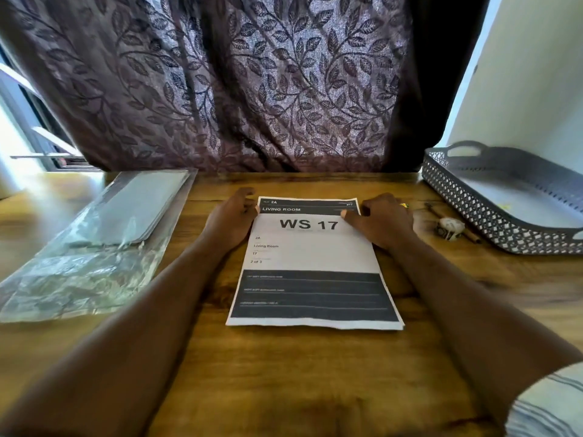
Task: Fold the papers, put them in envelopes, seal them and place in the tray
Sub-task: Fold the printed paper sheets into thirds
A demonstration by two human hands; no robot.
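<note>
A purple-brown curtain with a leaf pattern hangs behind the wooden table. A window frame shows bright at the left, and a white wall rises at the right. A thin brown stick lies on the table.

Just one view, and it rides on the person's head, looking forward and steeply down over the bench. It's a wide-angle lens, so straight edges bow towards the borders. The camera sits close: both forearms run in from the bottom corners to the left hand and the right hand at mid-frame, with the papers dead centre. The bench's far edge crosses the middle, so the upper half faces a leaf-patterned curtain. At the left border lies a plastic pack of envelopes. On the right, the frame cuts off the grey tray, with a white wall above it.
</note>
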